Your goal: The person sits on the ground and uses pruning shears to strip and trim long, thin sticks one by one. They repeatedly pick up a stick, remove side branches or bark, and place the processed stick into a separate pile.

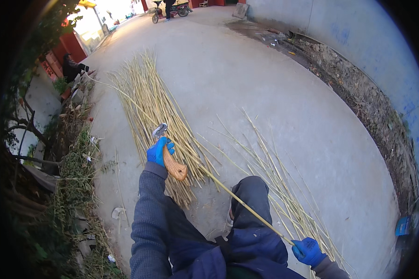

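The left hand [160, 151] grips the wooden-handled tool [174, 167], the right hand [308, 251] the long stalk [249, 208], likely light and springy; hold its thicker end, nearest the right edge of the pavement [340, 153].

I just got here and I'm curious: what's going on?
A person's blue-gloved left hand grips a wooden-handled tool over a large pile of stalks on the paved ground. The right hand, gloved too, holds a long stalk that slants away to the left, over the pile. A smaller, looser bunch lies on the right. Whether the tool touches the long stalk is hard to tell.
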